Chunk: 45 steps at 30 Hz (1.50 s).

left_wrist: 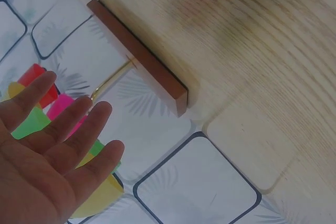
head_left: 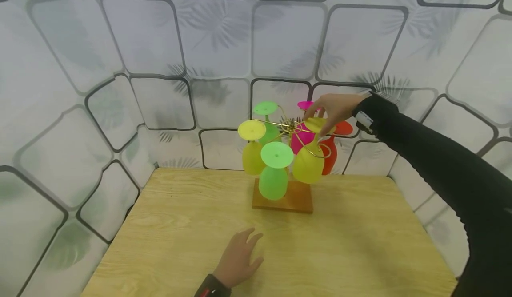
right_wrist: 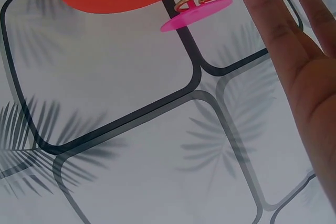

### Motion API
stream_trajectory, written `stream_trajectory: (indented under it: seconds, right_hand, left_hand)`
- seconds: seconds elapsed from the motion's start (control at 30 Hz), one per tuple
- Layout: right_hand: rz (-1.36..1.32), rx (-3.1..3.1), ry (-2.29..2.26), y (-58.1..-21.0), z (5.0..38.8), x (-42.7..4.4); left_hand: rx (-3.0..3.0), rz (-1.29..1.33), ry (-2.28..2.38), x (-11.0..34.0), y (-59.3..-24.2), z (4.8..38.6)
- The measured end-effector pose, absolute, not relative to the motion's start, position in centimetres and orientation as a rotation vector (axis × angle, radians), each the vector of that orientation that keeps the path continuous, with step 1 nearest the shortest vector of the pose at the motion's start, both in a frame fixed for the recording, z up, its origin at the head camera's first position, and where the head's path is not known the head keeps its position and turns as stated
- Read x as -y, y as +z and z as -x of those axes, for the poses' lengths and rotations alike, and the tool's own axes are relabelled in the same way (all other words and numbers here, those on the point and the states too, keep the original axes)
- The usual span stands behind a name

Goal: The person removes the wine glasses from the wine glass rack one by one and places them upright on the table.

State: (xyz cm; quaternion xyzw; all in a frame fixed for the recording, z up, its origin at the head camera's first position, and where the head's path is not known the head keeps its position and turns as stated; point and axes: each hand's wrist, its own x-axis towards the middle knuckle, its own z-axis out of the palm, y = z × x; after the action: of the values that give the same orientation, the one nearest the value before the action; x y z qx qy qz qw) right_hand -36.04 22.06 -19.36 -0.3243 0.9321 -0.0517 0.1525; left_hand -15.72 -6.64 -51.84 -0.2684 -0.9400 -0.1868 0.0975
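Upside-down plastic goblets hang by their feet from a gold wire rack (head_left: 291,128) on a brown wooden base (head_left: 300,201). At the rack's right front, my right hand (head_left: 338,106) pinches the foot of a yellow goblet (head_left: 308,166), whose stem is beside a curled wire hook. In the right wrist view, only a bit of that yellow foot shows at the top edge. My left hand (head_left: 238,259) is held near the table's front, fingers spread and holding nothing. Nearest to it hangs a green goblet (head_left: 273,183).
Around the rack hang another yellow goblet (head_left: 253,157), a second green goblet (head_left: 270,132), a pink goblet (head_left: 302,138) and a red goblet (head_left: 330,154). A patterned cloth wall (head_left: 224,43) rises behind the light wooden table (head_left: 192,208) and along its sides.
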Motion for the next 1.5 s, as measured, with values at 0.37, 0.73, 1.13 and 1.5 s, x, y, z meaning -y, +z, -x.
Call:
stream_trajectory:
  seconds: [0.37, 0.73, 1.13, 1.5]
  right_hand:
    - [0.923, -2.694, -0.157, -19.7, 34.5, -24.5]
    - [0.876, -2.736, -0.179, -20.8, 32.2, -28.2]
    - [0.77, -2.766, -0.193, -21.5, 30.3, -32.8]
    - [0.709, -2.722, -0.226, -26.9, 27.8, -35.8]
  left_hand:
    - [2.84, 0.809, -0.583, 5.9, -51.9, 15.7]
    - [2.87, 0.819, -0.601, 5.3, -52.5, 15.7]
    - [2.873, 0.843, -0.602, 4.7, -52.8, 15.5]
    - [2.885, 0.89, -0.651, 4.4, -53.3, 15.8]
